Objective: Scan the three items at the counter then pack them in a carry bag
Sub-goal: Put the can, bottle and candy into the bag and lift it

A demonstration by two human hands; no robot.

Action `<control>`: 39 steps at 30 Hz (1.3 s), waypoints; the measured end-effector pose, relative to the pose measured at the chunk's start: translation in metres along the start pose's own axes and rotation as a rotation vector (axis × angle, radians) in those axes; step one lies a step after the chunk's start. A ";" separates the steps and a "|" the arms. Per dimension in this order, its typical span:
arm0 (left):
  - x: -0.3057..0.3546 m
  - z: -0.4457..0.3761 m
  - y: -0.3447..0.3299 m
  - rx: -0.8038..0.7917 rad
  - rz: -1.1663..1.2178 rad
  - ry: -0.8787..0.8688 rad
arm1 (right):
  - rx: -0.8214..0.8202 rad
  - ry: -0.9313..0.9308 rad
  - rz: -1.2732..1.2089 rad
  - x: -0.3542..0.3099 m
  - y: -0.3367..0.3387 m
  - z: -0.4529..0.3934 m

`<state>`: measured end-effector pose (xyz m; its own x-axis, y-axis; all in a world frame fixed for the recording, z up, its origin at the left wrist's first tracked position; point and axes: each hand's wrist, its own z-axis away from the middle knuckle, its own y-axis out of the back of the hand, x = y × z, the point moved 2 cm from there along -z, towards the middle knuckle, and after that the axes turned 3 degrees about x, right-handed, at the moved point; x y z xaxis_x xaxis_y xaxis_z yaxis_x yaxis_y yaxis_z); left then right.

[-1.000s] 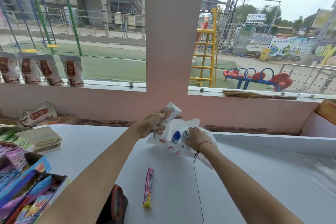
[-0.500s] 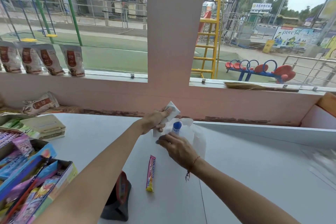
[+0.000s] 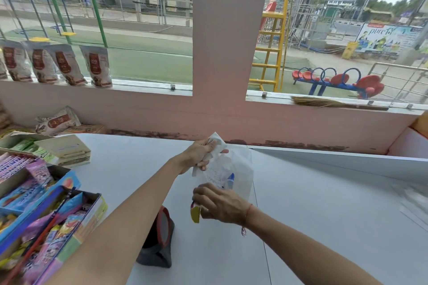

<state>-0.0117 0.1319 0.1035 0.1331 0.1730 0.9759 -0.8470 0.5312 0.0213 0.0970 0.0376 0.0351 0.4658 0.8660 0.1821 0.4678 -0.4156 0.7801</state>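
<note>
A thin white carry bag [image 3: 240, 169] stands on the white counter [image 3: 312, 203], held up at its top edge by my left hand [image 3: 201, 152]. Through the bag's wall a small bottle with a blue cap [image 3: 230, 179] shows inside. My right hand [image 3: 220, 203] is just in front of the bag and grips a pink and yellow candy bar [image 3: 195, 211]; only the bar's yellow end sticks out below my fingers. Other contents of the bag are too faint to make out.
A dark barcode scanner [image 3: 159, 238] with a red rim sits on the counter under my left forearm. Open boxes of sweets [image 3: 41, 215] fill the left side, with a stack of flat packets [image 3: 67, 150] behind them. A pink wall and window ledge run along the far edge.
My right hand left the bag, went down to the candy bar lying on the counter and picked it up. My left hand kept hold of the bag's top.
</note>
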 end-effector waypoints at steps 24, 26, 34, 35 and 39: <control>0.089 -0.023 -0.006 0.330 0.295 -0.176 | 0.015 -0.633 0.276 0.089 0.103 0.037; 0.118 -0.019 0.006 0.341 0.163 -0.219 | 0.147 -0.918 0.188 0.117 0.133 0.023; 0.191 -0.007 0.026 0.484 0.037 -0.501 | 0.665 -1.282 -0.579 0.180 0.205 -0.022; 0.191 -0.008 0.027 0.521 0.005 -0.474 | 0.634 -1.304 -0.577 0.184 0.204 -0.025; 0.171 -0.010 0.023 0.633 -0.176 -0.379 | 0.585 -1.368 -0.384 0.188 0.194 -0.029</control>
<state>-0.0029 0.1818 0.2691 0.2047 -0.2276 0.9520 -0.9785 -0.0730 0.1929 0.2537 0.1276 0.2382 0.4104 0.1688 -0.8962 0.7852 -0.5652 0.2531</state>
